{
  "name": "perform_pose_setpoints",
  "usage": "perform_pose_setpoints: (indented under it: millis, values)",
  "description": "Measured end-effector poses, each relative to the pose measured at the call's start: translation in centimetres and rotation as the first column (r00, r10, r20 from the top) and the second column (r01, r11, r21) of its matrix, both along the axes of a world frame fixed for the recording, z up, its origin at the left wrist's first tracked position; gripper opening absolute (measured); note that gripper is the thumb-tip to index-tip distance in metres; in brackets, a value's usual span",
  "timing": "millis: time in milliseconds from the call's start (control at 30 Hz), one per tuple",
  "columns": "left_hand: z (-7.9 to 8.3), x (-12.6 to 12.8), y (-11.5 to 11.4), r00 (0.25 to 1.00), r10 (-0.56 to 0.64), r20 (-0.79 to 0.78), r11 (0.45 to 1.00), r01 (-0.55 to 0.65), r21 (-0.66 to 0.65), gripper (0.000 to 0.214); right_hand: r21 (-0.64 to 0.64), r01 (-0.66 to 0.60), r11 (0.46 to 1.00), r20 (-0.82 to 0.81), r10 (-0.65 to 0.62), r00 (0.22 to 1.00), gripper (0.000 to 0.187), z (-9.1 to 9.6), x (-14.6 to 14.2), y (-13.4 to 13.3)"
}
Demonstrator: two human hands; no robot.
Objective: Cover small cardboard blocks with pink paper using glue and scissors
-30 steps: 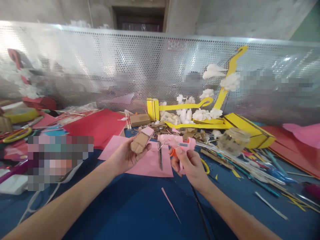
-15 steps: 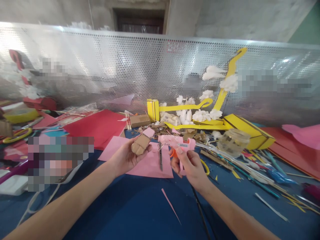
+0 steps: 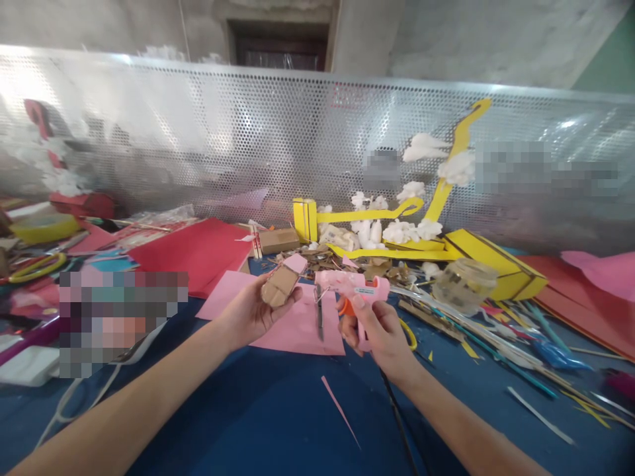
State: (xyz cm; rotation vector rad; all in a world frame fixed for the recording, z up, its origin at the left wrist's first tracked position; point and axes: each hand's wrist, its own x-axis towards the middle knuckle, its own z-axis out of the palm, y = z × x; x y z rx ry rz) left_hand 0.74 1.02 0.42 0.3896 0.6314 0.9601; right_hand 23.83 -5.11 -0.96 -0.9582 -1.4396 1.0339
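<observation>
A small brown cardboard piece (image 3: pixel 280 285) with a pink paper flap (image 3: pixel 296 263) at its upper end is gripped in my left hand (image 3: pixel 253 307). My right hand (image 3: pixel 377 330) is wrapped around the handle of a pink hot glue gun (image 3: pixel 354 285), its fingers by the orange trigger. The gun's nozzle points left toward the cardboard, with a gap between the two. Under both hands lies a pink paper sheet (image 3: pixel 278 337). A dark flat strip (image 3: pixel 319 317) hangs or lies just below the nozzle; I cannot tell which.
Red paper (image 3: pixel 198 254) lies to the left. Yellow card shapes with white tufts (image 3: pixel 407 230) stand behind, before a perforated metal panel (image 3: pixel 208 132). A clear jar (image 3: pixel 465 284) and glue sticks are at right. The glue gun's black cord (image 3: pixel 397 416) trails toward me.
Both hands keep nearly the same hold and place. The whole view has shifted very slightly.
</observation>
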Motion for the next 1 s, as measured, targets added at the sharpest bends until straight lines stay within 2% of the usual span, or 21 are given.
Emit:
perform_pose_setpoints:
  millis: [233, 700, 1000]
  values:
    - [-0.1, 0.0, 0.0, 1.0, -0.023, -0.008, 0.999, 0.023, 0.025, 0.041, -0.005, 0.002, 1.0, -0.033, -0.002, 0.999, 0.057, 0.3, -0.2, 0.0]
    - [-0.8, -0.2, 0.2, 0.997, -0.079, 0.017, 0.995, 0.078, 0.069, 0.043, 0.038, 0.062, 0.997, 0.178, -0.068, 0.982, 0.066, -0.3, 0.1, -0.3]
    - [-0.3, 0.1, -0.2, 0.998, -0.055, -0.024, 0.998, 0.056, 0.037, 0.044, 0.033, 0.084, 0.996, 0.165, -0.088, 0.982, 0.064, -0.9, 0.0, -0.3]
